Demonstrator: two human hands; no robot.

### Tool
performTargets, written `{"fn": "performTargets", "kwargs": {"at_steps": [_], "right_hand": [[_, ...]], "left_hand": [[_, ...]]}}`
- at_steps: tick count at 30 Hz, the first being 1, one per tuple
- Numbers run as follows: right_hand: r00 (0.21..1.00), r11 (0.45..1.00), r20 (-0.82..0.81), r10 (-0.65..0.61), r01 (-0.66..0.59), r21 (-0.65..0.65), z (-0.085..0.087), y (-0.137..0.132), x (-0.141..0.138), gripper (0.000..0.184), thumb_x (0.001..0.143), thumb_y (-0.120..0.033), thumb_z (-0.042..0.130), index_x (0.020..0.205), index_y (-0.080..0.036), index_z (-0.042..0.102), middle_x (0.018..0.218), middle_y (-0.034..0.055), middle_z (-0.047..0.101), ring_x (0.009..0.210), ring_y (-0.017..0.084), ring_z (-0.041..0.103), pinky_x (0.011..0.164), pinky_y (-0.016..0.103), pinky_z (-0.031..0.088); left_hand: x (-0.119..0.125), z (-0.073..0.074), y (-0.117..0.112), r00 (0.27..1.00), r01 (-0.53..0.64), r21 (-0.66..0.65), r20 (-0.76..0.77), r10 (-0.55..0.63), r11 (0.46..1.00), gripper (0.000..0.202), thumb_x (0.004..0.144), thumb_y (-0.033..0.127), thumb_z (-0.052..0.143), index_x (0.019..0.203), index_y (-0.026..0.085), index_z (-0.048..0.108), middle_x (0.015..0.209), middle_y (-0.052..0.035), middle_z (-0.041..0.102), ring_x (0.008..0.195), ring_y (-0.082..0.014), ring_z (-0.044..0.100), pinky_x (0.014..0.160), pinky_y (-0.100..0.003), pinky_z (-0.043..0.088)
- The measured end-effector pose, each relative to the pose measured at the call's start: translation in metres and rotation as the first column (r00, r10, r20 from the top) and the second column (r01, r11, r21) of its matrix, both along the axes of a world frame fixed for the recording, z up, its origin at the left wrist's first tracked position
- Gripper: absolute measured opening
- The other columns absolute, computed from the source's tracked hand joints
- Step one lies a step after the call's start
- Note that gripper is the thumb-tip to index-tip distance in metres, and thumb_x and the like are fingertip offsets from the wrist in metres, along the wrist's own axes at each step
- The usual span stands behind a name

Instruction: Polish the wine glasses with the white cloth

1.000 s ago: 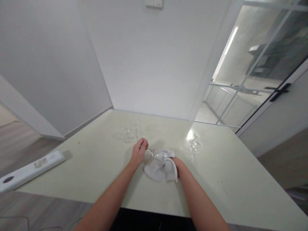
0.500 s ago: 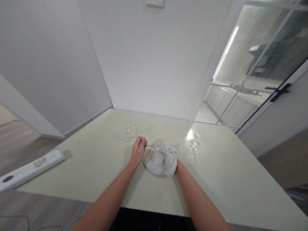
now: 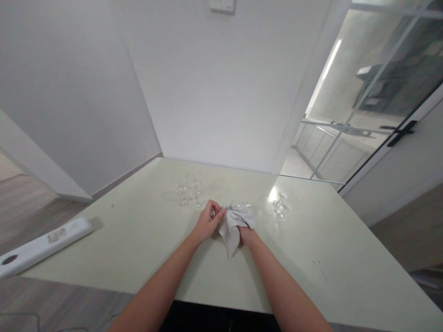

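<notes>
A clear stemmed glass [image 3: 238,207] lies sideways above the table between my hands, its bowl toward the right. My left hand [image 3: 209,218] is closed round its foot end. A pale cloth [image 3: 231,228] is bunched against the near side of the glass and hangs down in a point. My right hand [image 3: 246,234] grips the cloth from below; its fingers are mostly hidden in the folds. Beyond my left hand stands a group of several clear glasses [image 3: 194,188]. More clear glassware [image 3: 280,207] is clustered to the right of my right hand.
The pale table [image 3: 138,240] reaches back to a white wall [image 3: 221,101]. A long white object with a dark oval hole [image 3: 38,246] lies over the left edge. At the right back stands a glass-paned door [image 3: 346,115] with a black handle [image 3: 403,133].
My left hand has moved right, closer to my right hand. The cloth has shifted from covering the bowl to lying near the stem, so more of the bowl shows.
</notes>
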State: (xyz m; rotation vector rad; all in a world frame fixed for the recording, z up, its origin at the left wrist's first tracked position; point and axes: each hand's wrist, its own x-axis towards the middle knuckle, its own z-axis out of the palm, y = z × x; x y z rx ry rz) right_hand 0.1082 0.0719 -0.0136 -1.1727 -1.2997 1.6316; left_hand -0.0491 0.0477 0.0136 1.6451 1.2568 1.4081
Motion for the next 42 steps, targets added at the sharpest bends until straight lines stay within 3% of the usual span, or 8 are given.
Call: {"fn": "performTargets", "kwargs": {"at_steps": [5, 8, 10, 15, 23, 29, 35, 42], "right_hand": [[0.995, 0.981, -0.047, -0.092, 0.098, 0.166, -0.006, 0.007, 0.0, 0.017, 0.078, -0.033, 0.056, 0.087, -0.022, 0.064, 0.092, 0.0021, 0.068, 0.105, 0.018, 0.059, 0.098, 0.029, 0.044], [0.985, 0.957, -0.05, -0.168, 0.175, 0.231, -0.008, 0.012, 0.004, 0.018, 0.079, -0.034, 0.054, 0.087, -0.021, 0.064, 0.102, 0.0032, 0.067, 0.103, 0.017, 0.058, 0.097, 0.028, 0.043], [0.986, 0.947, -0.011, -0.167, 0.164, 0.277, -0.006, 0.013, 0.006, 0.019, 0.082, -0.034, 0.052, 0.085, -0.02, 0.065, 0.104, 0.0036, 0.066, 0.104, 0.017, 0.057, 0.1, 0.029, 0.042], [0.986, 0.938, 0.145, -0.077, 0.022, 0.346, 0.005, 0.005, 0.006, 0.02, 0.084, -0.03, 0.05, 0.088, -0.024, 0.069, 0.098, 0.0025, 0.069, 0.114, 0.019, 0.055, 0.108, 0.033, 0.035], [0.915, 0.812, 0.295, 0.276, -0.386, 0.437, 0.005, -0.007, -0.006, 0.017, 0.078, -0.038, 0.062, 0.086, -0.028, 0.072, 0.101, 0.0018, 0.071, 0.112, 0.023, 0.057, 0.107, 0.04, 0.039], [0.931, 0.806, 0.246, 0.269, -0.358, 0.472, 0.001, -0.009, -0.005, 0.031, 0.084, -0.05, 0.051, 0.095, -0.029, 0.071, 0.106, 0.0028, 0.071, 0.113, 0.023, 0.057, 0.109, 0.043, 0.036], [0.933, 0.817, 0.23, 0.278, -0.356, 0.454, 0.004, -0.01, -0.004, 0.033, 0.082, -0.052, 0.052, 0.098, -0.03, 0.07, 0.105, 0.0034, 0.07, 0.11, 0.024, 0.059, 0.106, 0.044, 0.039], [0.934, 0.837, 0.25, 0.253, -0.341, 0.427, -0.002, -0.007, -0.003, 0.029, 0.08, -0.047, 0.057, 0.097, -0.028, 0.07, 0.107, 0.0041, 0.07, 0.109, 0.025, 0.059, 0.108, 0.047, 0.037]], "left_hand": [[0.004, 0.013, -0.01, 0.936, 0.294, 0.02, -0.212, -0.283, 0.956, 0.018, 0.086, 0.038, 0.057, 0.087, 0.019, 0.057, 0.09, -0.0041, 0.056, 0.073, -0.0137, 0.052, 0.063, -0.024, 0.044], [0.005, 0.016, -0.01, 0.928, 0.3, 0.033, -0.243, -0.284, 0.953, 0.02, 0.088, 0.038, 0.054, 0.085, 0.019, 0.061, 0.099, -0.0069, 0.057, 0.076, -0.0143, 0.055, 0.061, -0.024, 0.044], [0.004, 0.014, -0.009, 0.951, 0.22, 0.049, -0.235, -0.203, 0.974, 0.023, 0.089, 0.038, 0.052, 0.081, 0.019, 0.061, 0.088, -0.0049, 0.058, 0.071, -0.0137, 0.054, 0.059, -0.023, 0.042], [-0.002, 0.005, -0.002, 0.999, -0.014, 0.053, -0.047, 0.017, 0.999, 0.024, 0.085, 0.041, 0.057, 0.079, 0.018, 0.055, 0.069, 0.0006, 0.052, 0.063, -0.0121, 0.049, 0.058, -0.023, 0.039], [-0.004, 0.001, 0.003, 0.961, 0.111, 0.083, 0.245, -0.128, 0.99, 0.052, 0.063, 0.034, 0.082, 0.101, 0.018, 0.051, 0.097, -0.0049, 0.058, 0.084, -0.0155, 0.056, 0.067, -0.024, 0.043], [-0.006, 0.001, 0.003, 0.796, 0.408, 0.044, 0.472, -0.379, 0.912, 0.056, 0.074, 0.04, 0.073, 0.12, 0.018, 0.048, 0.112, -0.0137, 0.064, 0.097, -0.0221, 0.061, 0.082, -0.033, 0.045], [-0.006, -0.001, 0.005, 0.867, 0.255, -0.014, 0.446, -0.223, 0.967, 0.053, 0.068, 0.032, 0.08, 0.113, 0.018, 0.054, 0.1, -0.006, 0.062, 0.083, -0.0148, 0.059, 0.071, -0.025, 0.045], [-0.008, -0.002, 0.005, 0.79, 0.41, 0.001, 0.5, -0.356, 0.912, 0.06, 0.072, 0.041, 0.075, 0.121, 0.02, 0.049, 0.115, -0.0132, 0.063, 0.099, -0.0229, 0.061, 0.086, -0.036, 0.046]]}}
